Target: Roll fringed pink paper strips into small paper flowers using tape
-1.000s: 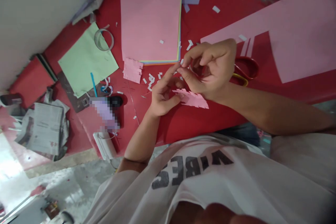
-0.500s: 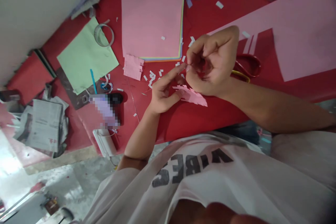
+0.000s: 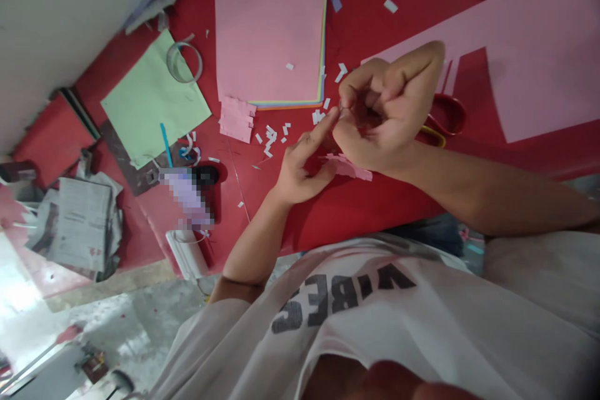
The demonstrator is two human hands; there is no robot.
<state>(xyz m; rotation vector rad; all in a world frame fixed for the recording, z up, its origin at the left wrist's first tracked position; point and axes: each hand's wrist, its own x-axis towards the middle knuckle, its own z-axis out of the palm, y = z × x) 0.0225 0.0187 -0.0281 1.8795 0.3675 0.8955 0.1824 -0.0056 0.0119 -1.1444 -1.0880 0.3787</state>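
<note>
My left hand (image 3: 304, 162) rests on the red table (image 3: 328, 212), thumb pressing down a fringed pink paper piece (image 3: 354, 169), forefinger stretched up to meet my right hand. My right hand (image 3: 389, 106) hovers just above that piece, thumb and forefinger pinched on something tiny that I cannot make out, other fingers curled. Small white paper bits (image 3: 272, 135) lie scattered just left of the hands. Red-handled scissors (image 3: 445, 115) lie behind my right hand, partly hidden by it.
A stack of coloured sheets topped with pink (image 3: 269, 25) lies at the back, a small cut pink piece (image 3: 237, 119) at its corner. A large pink sheet (image 3: 529, 50) at right, a green sheet (image 3: 152, 100) with a tape roll (image 3: 184, 62) at left, newspapers (image 3: 79, 225) far left.
My right hand has lifted and turned back, its fingers curling tighter. The left forefinger has followed up to its pinch, and the pink fringed piece is more covered.
</note>
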